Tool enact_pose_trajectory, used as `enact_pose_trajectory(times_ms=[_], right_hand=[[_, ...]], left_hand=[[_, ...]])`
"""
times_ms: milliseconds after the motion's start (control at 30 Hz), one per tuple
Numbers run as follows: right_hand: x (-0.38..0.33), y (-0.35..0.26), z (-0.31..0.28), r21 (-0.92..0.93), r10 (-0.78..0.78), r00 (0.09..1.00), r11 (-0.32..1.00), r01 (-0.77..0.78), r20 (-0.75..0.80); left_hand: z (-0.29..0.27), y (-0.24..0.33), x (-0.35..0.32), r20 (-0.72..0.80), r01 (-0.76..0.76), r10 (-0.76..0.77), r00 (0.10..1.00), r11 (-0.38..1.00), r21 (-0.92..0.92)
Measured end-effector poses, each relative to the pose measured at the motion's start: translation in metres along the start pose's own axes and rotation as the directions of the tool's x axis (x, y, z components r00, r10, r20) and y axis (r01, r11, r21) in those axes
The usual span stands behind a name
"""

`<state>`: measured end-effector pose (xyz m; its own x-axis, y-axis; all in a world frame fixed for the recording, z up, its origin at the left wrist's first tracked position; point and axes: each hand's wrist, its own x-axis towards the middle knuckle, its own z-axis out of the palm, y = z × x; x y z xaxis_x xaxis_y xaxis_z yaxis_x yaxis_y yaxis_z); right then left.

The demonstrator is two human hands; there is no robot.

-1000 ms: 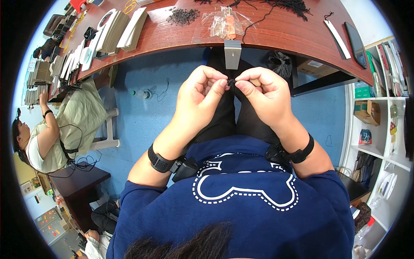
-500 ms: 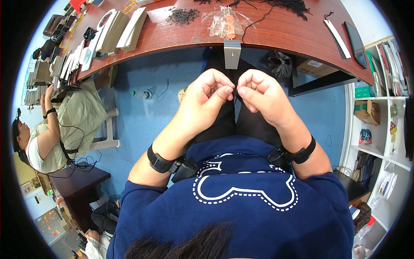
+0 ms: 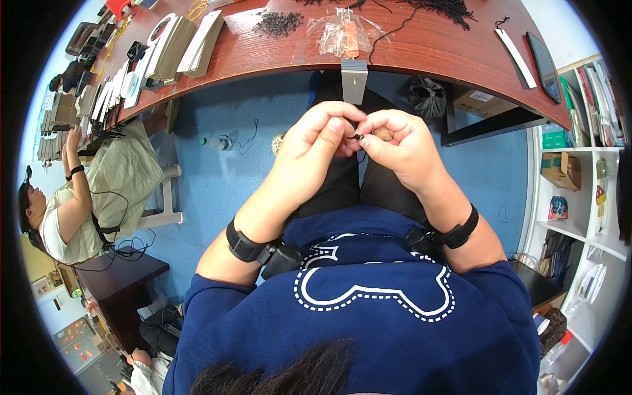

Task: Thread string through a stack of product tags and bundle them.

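Above my lap, just short of the table edge, my two hands meet fingertip to fingertip. Between them shows a small dark knot of black cord (image 3: pixel 356 137). My right hand (image 3: pixel 400 143) pinches it between thumb and forefinger, the other fingers curled in. My left hand (image 3: pixel 322 139) closes on the cord's other side, and its fingertips are partly hidden. A thin dark strand seems to hang below. Beyond my hands, a grey metal block (image 3: pixel 355 84) juts from the table edge, with an orange piece (image 3: pixel 351 41) and clear tape behind it.
On the red-brown table (image 3: pixel 276 52) lie a heap of small black bits (image 3: pixel 279 24), black cords (image 3: pixel 444 8), stacks of card strips (image 3: pixel 172 49), a white strip with a cord loop (image 3: pixel 515 58) and a phone (image 3: pixel 542 68). A co-worker (image 3: pixel 72 204) sits at the left.
My hands have drawn closer together and rolled a little, so the dark knot now shows between the fingertips. The co-worker's hands at the left have shifted slightly.
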<state>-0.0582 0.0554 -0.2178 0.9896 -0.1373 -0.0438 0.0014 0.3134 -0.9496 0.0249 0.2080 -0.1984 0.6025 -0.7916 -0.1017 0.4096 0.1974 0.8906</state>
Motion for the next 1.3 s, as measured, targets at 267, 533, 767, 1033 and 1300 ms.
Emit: enact_pose_trajectory(times_ms=[267, 533, 767, 1033, 1300], right_hand=[[0.002, -0.005, 0.0, 0.012, 0.154, 0.988, 0.988, -0.154, 0.007], [0.016, 0.004, -0.015, 0.404, 0.042, 0.997, 0.912, -0.064, 0.063], [0.033, 0.016, -0.009, 0.269, 0.017, 0.988, 0.963, 0.025, -0.152], [0.033, 0.023, -0.012, 0.314, 0.072, 0.978, 0.949, -0.007, -0.193], [0.035, 0.029, -0.014, 0.18, -0.043, 0.962, 0.979, 0.094, -0.268]], left_hand=[[-0.01, 0.0, 0.0, 0.243, -0.431, 0.495, 0.834, 0.31, 0.847], [-0.035, -0.041, 0.014, -0.069, 0.08, -0.04, 0.997, 0.597, 0.798], [-0.047, -0.067, 0.026, -0.06, 0.034, 0.011, 0.998, 0.718, 0.695], [-0.055, -0.073, 0.029, -0.039, 0.032, -0.008, 0.999, 0.734, 0.679], [-0.032, -0.031, 0.028, -0.063, -0.17, 0.454, 0.889, 0.455, 0.874]])
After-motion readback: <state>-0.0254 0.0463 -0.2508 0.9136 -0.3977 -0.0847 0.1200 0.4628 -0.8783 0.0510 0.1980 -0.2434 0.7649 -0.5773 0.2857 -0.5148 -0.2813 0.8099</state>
